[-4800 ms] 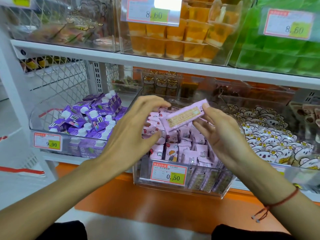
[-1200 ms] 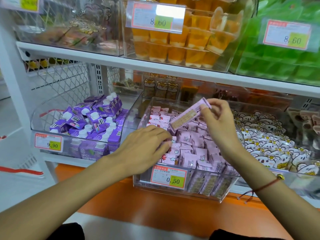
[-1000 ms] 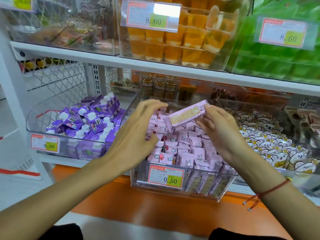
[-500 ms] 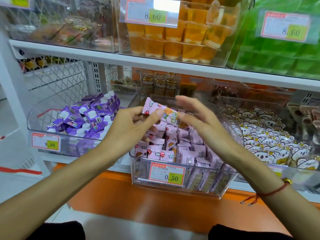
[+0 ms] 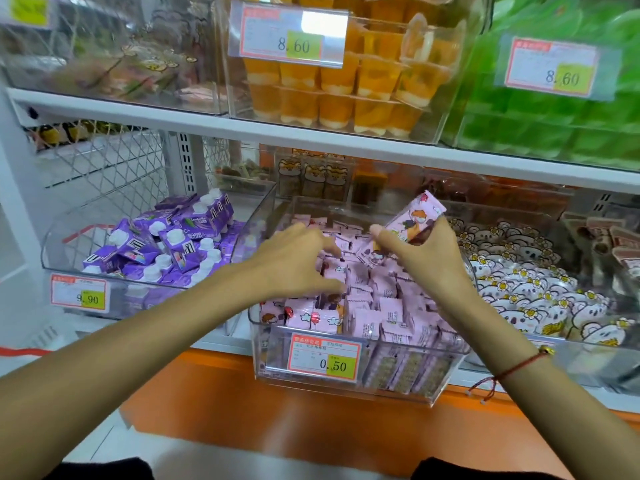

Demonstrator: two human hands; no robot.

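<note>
Above bin (image 5: 273,372) | right grip (image 5: 426,258) clasps 1 pink pack (image 5: 408,223), tilted | left grip (image 5: 294,265) on packs (image 5: 391,306) inside bin, fingers bent, hold cannot be told

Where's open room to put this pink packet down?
Bare for the pink packet: the orange ledge before the clear bin, and the left rear of the carton bin, between purple cartons and wire mesh. Crowded: the clear bin, packed to its rim around the left hand, and the heaped bear packets.
</note>
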